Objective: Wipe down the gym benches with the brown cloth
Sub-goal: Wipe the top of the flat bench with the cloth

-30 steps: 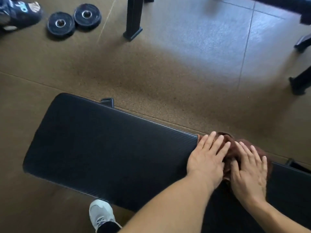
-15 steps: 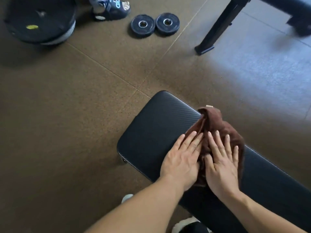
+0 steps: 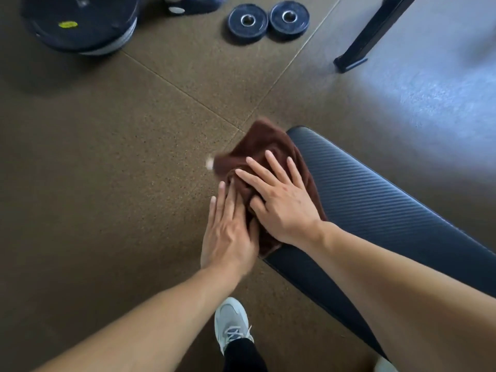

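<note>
From the head view, the cloth [image 3: 257, 154] is pressed at the end of the bench [image 3: 375, 200], overhanging it; left hand [image 3: 228, 232] and right hand [image 3: 281, 200] lie flat, fingers spread, gripping nothing; soft, light, best bunched mid-cloth

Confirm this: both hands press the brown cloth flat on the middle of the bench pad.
Wrong spot. In the head view the left hand and right hand press the brown cloth at the rounded end of the bench pad, where it overhangs the edge.
</note>
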